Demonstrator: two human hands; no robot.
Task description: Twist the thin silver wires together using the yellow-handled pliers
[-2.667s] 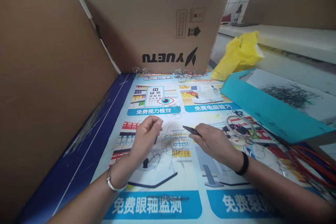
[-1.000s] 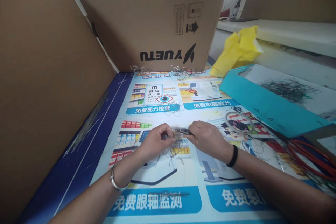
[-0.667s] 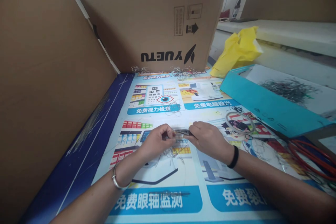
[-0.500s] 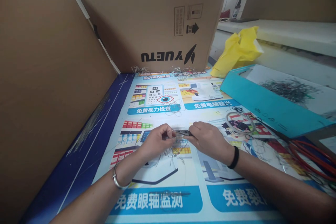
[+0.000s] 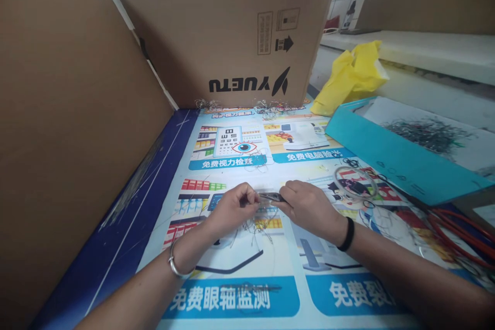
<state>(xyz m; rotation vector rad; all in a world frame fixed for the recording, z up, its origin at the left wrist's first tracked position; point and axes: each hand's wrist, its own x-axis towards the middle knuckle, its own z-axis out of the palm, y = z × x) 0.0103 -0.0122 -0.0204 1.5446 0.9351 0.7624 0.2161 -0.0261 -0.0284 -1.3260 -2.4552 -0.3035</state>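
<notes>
My right hand is wrapped round a small pair of dark metal pliers, whose jaws point left. Close to the jaw tips, my left hand is closed in a pinch on thin wire; the pinched part is mostly hidden by the fingers. Loose, tangled thin wires hang or lie just below both hands, over the printed poster sheet. A short bundle of dark straight wires rests nearer to me.
Cardboard panels stand at the back and left. On the right are a turquoise box with a heap of cut wires, a yellow bag, a clear ring-shaped roll and red-orange coiled cable. More wire tangles lie along the back panel.
The view has shifted very slightly. Both hands keep their grip and hold nearly the same place, the pliers' tips still beside the left fingers.
</notes>
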